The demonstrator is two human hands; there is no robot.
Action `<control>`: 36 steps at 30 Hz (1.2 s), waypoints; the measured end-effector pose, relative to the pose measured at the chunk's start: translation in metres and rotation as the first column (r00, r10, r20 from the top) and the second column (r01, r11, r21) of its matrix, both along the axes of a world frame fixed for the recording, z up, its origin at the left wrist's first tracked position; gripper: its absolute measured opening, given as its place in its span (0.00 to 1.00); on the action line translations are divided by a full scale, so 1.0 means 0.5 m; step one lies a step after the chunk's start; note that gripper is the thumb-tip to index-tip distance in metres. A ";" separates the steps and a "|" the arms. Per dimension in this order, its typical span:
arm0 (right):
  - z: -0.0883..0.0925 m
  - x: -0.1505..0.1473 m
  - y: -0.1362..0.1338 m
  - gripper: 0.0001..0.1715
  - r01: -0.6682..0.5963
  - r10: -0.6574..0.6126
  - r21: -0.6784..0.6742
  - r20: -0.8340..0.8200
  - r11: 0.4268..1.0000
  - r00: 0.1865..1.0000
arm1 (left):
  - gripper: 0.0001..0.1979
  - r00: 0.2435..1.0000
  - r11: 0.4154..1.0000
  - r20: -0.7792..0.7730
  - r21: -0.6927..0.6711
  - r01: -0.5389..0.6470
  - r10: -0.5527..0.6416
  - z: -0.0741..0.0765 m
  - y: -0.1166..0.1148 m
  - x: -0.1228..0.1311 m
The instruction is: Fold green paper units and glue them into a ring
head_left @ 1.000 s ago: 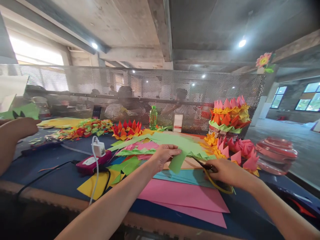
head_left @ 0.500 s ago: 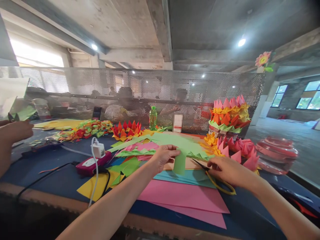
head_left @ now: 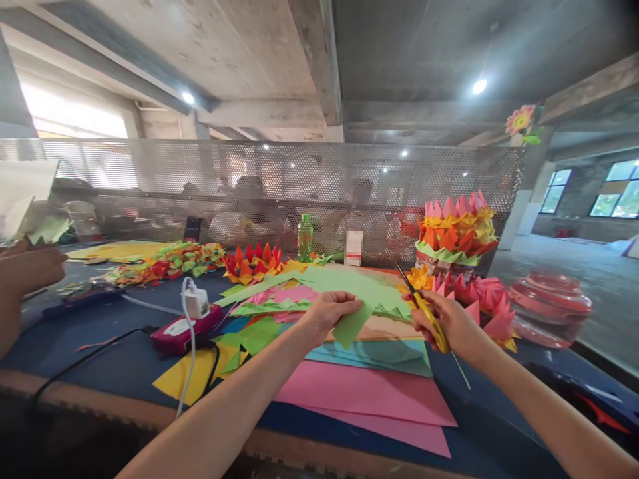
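Between the thumb and fingers of my left hand (head_left: 333,315) is a small light-green paper piece (head_left: 351,326), tilted over the stack of sheets. My right hand (head_left: 444,318) is wrapped round yellow-handled scissors (head_left: 428,318), their dark blades pointing up and left, apart from the paper. Below my hands lie pink sheets (head_left: 364,392) and blue sheets (head_left: 384,356). Larger light-green paper (head_left: 359,283) and a row of folded green points (head_left: 274,306) lie just beyond. Pink folded paper points (head_left: 492,303) are beside my right hand.
A purple power strip (head_left: 182,332) with a white plug and cables sits left. Behind are paper scraps (head_left: 180,256), a red-orange folded crown (head_left: 255,259), a green bottle (head_left: 305,238) and stacked paper petals (head_left: 456,229). A clear jar (head_left: 552,309) stands right. Another person's hand (head_left: 37,269) is far left.
My right hand has raised the scissors from the table and turned them, blades upward. The green piece in my left hand has tilted. The other person's paper at far left has shifted.
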State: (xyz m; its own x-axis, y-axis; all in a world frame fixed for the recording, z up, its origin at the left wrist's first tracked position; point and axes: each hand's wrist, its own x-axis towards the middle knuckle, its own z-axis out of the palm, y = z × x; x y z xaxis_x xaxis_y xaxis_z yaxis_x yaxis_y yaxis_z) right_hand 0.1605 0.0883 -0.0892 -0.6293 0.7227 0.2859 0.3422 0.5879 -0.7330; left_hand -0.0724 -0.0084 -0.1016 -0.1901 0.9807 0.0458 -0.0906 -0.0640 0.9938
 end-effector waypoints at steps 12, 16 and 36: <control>-0.027 -0.053 -0.059 0.32 -0.177 0.105 -0.337 -0.222 0.925 0.969 | 0.22 0.988 0.988 0.003 -0.010 0.156 -0.156 -0.004 -0.012 0.032; -0.028 -0.050 -0.051 0.32 -0.173 0.088 -0.353 -0.245 0.919 0.966 | 0.15 0.993 0.987 0.006 0.113 0.117 -0.118 0.001 -0.010 0.027; -0.044 -0.044 -0.028 0.29 -0.172 0.081 -0.360 -0.254 0.917 0.964 | 0.15 0.997 0.978 -0.076 0.207 0.035 -0.020 0.010 -0.015 0.021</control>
